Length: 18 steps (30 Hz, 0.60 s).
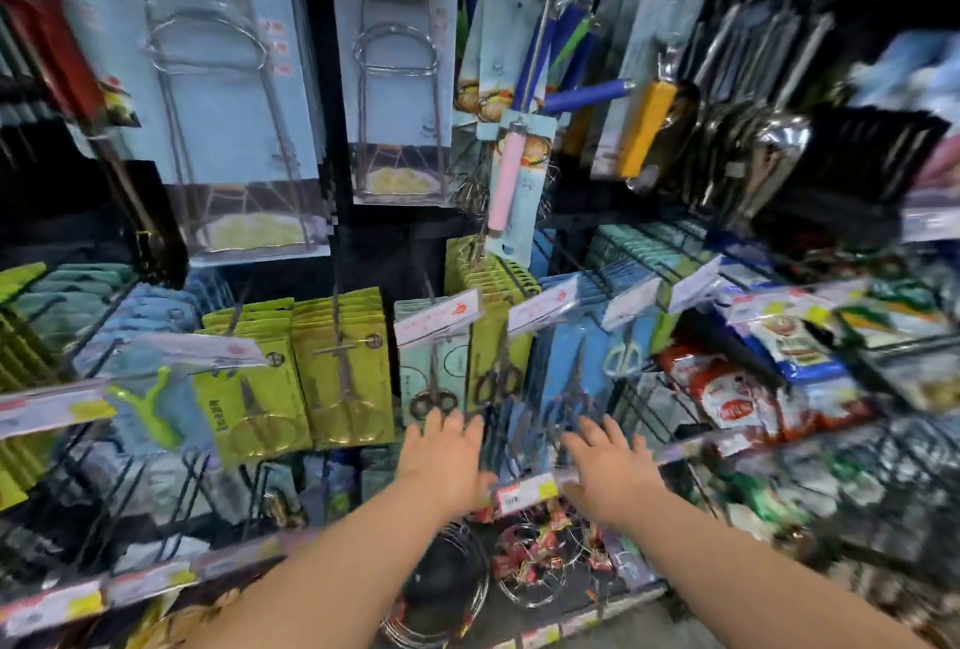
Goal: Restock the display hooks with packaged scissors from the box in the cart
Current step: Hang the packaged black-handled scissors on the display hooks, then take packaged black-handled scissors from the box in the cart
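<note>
Two hands in head view: left hand and right hand reach in w/ fingers spread and loose, gripping nothing so far as blur allows, left fingertips just under the teal scissors pack, right just under the blue scissors pack, both packs hung mid-rack behind price tags. Box and cart: out of view. Likely step is readying the hooks; best done by squaring front packs, sliding them back, then threading new packs face-out.
</note>
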{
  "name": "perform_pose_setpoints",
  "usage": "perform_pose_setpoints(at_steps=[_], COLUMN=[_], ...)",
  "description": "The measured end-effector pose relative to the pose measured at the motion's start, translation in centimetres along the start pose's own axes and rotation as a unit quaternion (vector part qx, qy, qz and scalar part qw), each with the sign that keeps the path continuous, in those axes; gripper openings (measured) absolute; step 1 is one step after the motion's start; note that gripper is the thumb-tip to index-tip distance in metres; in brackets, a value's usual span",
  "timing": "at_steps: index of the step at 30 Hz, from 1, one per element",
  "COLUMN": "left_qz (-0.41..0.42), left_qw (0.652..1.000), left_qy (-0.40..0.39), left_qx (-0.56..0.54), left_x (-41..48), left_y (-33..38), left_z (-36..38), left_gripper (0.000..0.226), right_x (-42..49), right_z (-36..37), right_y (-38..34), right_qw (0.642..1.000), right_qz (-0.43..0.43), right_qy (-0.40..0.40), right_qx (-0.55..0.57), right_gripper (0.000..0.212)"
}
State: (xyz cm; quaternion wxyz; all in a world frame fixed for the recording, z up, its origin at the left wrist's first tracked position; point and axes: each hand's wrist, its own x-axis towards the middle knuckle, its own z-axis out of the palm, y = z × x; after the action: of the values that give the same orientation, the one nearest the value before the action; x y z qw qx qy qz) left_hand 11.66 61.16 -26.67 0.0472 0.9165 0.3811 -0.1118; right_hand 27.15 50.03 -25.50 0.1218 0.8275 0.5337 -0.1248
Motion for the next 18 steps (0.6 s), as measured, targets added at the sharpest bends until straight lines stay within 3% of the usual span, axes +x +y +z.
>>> perform_pose_setpoints(at_steps=[11,18], left_qz=[0.160,0.230], left_qw=[0.987,0.973], left_qy=[-0.018,-0.014], left_qx=[0.012,0.016], left_x=[-2.5,-5.2], left_y=[13.0,25.9], left_z=[1.9,1.5], left_gripper=[0.073,0.074], right_x=[-11.7,-20.2], right_z=[5.2,8.9], right_y=[9.0,18.7], right_qw=[0.988,0.971], right_qz=[0.152,0.218], right_qy=[-0.002,0.008], right_qx=[0.035,0.097], right_gripper=[0.062,0.064])
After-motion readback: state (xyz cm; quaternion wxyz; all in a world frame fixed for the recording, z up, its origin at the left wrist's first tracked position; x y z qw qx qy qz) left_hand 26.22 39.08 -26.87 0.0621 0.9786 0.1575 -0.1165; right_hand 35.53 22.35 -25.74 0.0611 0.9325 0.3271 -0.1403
